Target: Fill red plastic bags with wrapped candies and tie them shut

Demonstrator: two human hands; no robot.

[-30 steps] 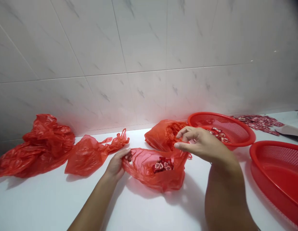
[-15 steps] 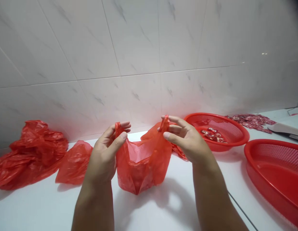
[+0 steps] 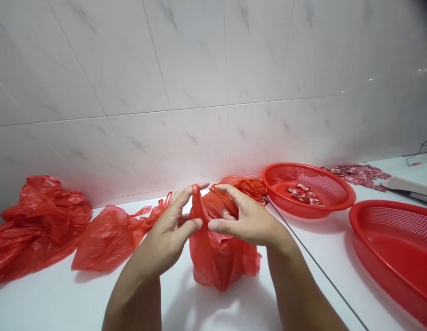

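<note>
Between my hands hangs a red plastic bag (image 3: pixel 223 264), its two handles drawn close together above the white table (image 3: pixel 196 312). My left hand (image 3: pixel 177 225) has one handle looped over its fingers, with the thumb against the plastic. The other handle is hooked on the fingers of my right hand (image 3: pixel 246 218), whose thumb tip nearly meets the left one. What the bag holds, if anything, is hidden. To the left of my left hand lies a second red plastic bag (image 3: pixel 108 239) with its top twisted narrow.
A heap of crumpled red bags (image 3: pixel 44 220) lies at the far left. On the right stand a red basket (image 3: pixel 310 211) with several wrapped pieces and a larger red basket (image 3: pixel 389 271). Small red packets (image 3: pixel 358 174) lie behind, near the tiled wall (image 3: pixel 199 92).
My hands have come together, bringing the bag's handles from wide apart to almost touching. The bag's mouth has narrowed.
</note>
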